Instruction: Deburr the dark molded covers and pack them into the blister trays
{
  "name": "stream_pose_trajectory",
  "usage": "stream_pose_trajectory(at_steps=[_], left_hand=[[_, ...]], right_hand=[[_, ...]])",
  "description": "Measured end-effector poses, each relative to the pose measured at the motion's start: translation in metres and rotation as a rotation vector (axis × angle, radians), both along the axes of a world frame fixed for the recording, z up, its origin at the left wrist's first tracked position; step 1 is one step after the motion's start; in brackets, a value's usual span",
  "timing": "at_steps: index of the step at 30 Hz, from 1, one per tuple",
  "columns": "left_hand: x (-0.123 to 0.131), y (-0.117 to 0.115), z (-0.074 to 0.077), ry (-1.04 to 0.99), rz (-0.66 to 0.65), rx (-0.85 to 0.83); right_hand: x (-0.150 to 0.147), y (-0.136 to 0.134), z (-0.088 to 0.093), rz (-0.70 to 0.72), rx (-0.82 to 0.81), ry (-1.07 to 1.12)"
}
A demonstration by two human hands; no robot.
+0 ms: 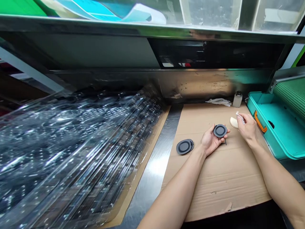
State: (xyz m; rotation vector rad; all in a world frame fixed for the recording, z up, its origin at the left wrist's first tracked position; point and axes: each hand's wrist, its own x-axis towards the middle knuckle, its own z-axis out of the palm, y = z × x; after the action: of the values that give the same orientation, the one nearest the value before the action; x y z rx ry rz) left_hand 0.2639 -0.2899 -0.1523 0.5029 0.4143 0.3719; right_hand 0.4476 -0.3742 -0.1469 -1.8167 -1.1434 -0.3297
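Note:
My left hand [211,141] is turned palm up, with its fingers closed around a dark grey oval part [220,130] that has a raised ring on its face. A thin dark strip [226,142] sticks out below those fingers; I cannot tell whether it belongs to the part. My right hand [247,127] pinches a small white piece, perhaps cloth [237,114], whose tip shows above the fingers. Just left of that hand, a cream-coloured round pad [233,122] lies on the cardboard. A similar dark grey oval part [185,147] rests on the cardboard, left of my left hand.
Clear plastic trays [78,152] are stacked on the left, blurred. The cardboard sheet [228,178] covers the bench. A white glove [219,101] and a small glass jar [237,99] stand at the back. A turquoise bin [271,140] with an orange latch is at right, beside green mesh [292,95].

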Motion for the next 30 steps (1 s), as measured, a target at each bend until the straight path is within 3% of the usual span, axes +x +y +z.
stream_pose_trajectory(at_steps=[2, 5, 9, 12, 18, 25, 27, 30], left_hand=[[0.0, 0.0, 0.0, -0.025, -0.021, -0.014], [0.001, 0.001, 0.0, -0.047, -0.043, -0.024], [0.002, 0.0, -0.003, -0.06, -0.043, -0.032], [0.004, -0.001, -0.005, -0.071, -0.045, -0.038], [0.008, 0.0, -0.008, -0.114, -0.061, -0.048], [0.009, 0.002, -0.01, -0.132, -0.046, -0.05], [0.01, 0.002, -0.01, -0.133, -0.039, -0.054], [0.01, 0.004, -0.01, -0.14, -0.012, -0.06]], right_hand=[[0.012, 0.01, 0.006, -0.081, 0.005, -0.026], [0.039, 0.036, 0.032, -0.194, -0.018, -0.102], [0.082, 0.079, 0.077, -0.319, -0.282, -0.142], [0.108, 0.101, 0.097, -0.276, -0.505, -0.136], [0.136, 0.117, 0.109, -0.181, -0.705, -0.129], [0.133, 0.121, 0.116, -0.232, -0.694, -0.087], [0.118, 0.112, 0.117, -0.258, -0.644, -0.091], [0.073, 0.082, 0.111, -0.199, -0.416, -0.157]])
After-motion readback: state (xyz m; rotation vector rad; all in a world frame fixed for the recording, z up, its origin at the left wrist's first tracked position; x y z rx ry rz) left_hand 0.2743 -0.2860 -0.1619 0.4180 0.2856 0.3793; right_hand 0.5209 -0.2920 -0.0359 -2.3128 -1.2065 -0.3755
